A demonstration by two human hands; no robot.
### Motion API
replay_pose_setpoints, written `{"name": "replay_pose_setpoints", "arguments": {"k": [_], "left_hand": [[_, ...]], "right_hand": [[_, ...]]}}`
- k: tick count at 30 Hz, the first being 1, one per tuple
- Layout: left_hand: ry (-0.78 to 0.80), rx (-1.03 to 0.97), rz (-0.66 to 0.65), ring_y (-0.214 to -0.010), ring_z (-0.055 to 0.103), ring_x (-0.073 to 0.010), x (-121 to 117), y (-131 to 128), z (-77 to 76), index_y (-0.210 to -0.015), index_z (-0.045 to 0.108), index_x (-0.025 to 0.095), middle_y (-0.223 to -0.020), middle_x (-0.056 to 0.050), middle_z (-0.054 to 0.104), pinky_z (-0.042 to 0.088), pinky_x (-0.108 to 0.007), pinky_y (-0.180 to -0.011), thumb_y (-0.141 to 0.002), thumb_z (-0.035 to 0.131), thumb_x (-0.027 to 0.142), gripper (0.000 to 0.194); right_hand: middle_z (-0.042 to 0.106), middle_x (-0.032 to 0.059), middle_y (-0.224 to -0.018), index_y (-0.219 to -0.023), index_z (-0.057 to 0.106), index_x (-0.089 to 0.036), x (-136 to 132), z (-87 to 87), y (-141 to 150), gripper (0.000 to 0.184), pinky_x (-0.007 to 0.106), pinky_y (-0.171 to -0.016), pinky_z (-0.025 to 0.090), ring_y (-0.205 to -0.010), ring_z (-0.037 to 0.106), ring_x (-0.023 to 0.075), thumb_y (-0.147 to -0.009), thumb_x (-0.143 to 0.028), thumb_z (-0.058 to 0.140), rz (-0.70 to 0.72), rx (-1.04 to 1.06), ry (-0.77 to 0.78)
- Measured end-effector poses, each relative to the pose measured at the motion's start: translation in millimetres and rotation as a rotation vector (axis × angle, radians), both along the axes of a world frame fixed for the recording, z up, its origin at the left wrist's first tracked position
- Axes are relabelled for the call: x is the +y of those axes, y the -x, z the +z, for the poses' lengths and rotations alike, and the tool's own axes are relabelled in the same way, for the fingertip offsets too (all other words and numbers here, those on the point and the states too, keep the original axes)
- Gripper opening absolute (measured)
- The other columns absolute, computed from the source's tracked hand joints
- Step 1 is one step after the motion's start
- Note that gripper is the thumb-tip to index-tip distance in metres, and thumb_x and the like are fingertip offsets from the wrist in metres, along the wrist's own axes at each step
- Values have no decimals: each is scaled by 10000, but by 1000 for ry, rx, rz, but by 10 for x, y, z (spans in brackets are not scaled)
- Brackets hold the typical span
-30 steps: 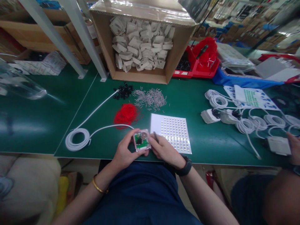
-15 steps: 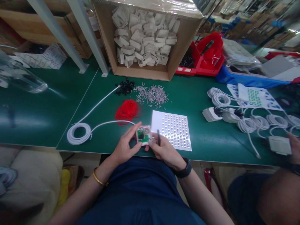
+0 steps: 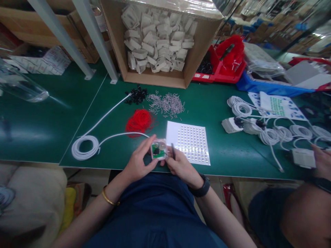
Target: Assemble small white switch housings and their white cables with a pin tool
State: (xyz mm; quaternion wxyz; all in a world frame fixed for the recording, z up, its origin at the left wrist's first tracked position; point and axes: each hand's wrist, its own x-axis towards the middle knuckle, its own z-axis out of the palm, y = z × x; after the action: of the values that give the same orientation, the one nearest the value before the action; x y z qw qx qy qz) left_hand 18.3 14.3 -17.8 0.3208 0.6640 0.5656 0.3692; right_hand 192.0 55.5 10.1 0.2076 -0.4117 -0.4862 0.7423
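Our left hand (image 3: 139, 161) grips a small square clear-plastic housing (image 3: 155, 159) with a green circuit board (image 3: 161, 153) inside, near the green tabletop (image 3: 116, 155)'s front edge; our right hand (image 3: 183, 167) is curled around a slim dark tool (image 3: 173, 151), fingertips at the housing's right side. We judge that a slipping tool could scratch the board, and a snagged coiled white cable (image 3: 74, 150), running to our left hand, could tug the housing loose.

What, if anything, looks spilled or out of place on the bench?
Mainly the loose pins: they lie scattered straight on the green table, with a few strays, though perhaps deliberately. One end of the white cable reaches the black parts. The held case shows no clear damage.
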Motion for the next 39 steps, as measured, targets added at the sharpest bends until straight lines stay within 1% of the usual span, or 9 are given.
{"name": "replay_pose_setpoints", "arguments": {"k": [8,12,16,18,21,26,30,34,39], "left_hand": [[142,-331,143,-1118,585,-260,49,-25,59,-1303,382,209,-1280,-120,539,511,-369,-920,-623,788,325,801],[197,-298,45,-948,647,-236,119,79,231,-1213,462,203,-1131,-87,623,553,-320,-769,-615,781,322,688],[137,-3,-104,-897,629,-252,236,151,340,-1137,530,196,-1032,-78,643,529,-378,-778,-594,780,372,623],[43,75,-188,-1069,561,-290,307,147,343,-1084,566,202,-1157,-98,603,454,-442,-936,-575,786,399,588],[-19,67,-318,-1237,445,-311,402,119,300,-1076,582,216,-1284,-107,547,341,-482,-1052,-575,783,426,579],[95,54,-395,-1147,535,-284,428,110,265,-1102,587,221,-1200,-92,608,400,-436,-1002,-593,775,425,580],[128,70,-374,-1096,558,-272,318,201,332,-1134,569,216,-1169,-85,611,444,-392,-945,-607,759,438,603],[162,76,-422,-1152,517,-282,220,289,339,-1125,565,225,-1241,-84,587,418,-411,-981,-614,753,442,586],[193,118,-503,-1206,448,-311,244,228,299,-986,615,225,-1316,-76,545,398,-457,-998,-568,776,461,506]], "right_hand": [[652,27,-735,-1184,550,-160,141,230,-308,443,191,-321,181,-362,219,42,-875,-466,459,28,-20,-65],[642,167,-1151,-1155,589,-153,377,224,-703,406,265,-468,429,-547,550,132,-933,-406,363,-258,-595,-616],[422,142,-1428,-1194,570,-193,406,59,-700,332,410,-728,505,-895,658,274,-898,-229,425,47,-1075,-875],[436,131,-1420,-1229,545,-202,348,6,-617,361,413,-762,504,-931,657,276,-885,-196,434,148,-1029,-884],[631,131,-1202,-1102,618,-178,299,41,-577,319,401,-858,464,-1016,613,248,-925,-257,365,-8,-775,-957],[614,55,-602,-674,647,-183,372,192,-634,714,289,-529,422,-556,554,154,-907,-626,138,-548,-355,-532],[645,62,-613,-782,653,-160,350,73,-457,622,265,-485,428,-512,566,141,-825,-702,351,-606,8,-66],[620,-17,-625,-799,625,-184,263,-179,-217,242,238,-529,444,-533,543,109,-681,-355,749,-510,-63,-168],[615,-22,-588,-789,566,-183,217,-307,-97,130,241,-499,466,-509,567,119,-770,-281,650,-542,-190,-272]]}}
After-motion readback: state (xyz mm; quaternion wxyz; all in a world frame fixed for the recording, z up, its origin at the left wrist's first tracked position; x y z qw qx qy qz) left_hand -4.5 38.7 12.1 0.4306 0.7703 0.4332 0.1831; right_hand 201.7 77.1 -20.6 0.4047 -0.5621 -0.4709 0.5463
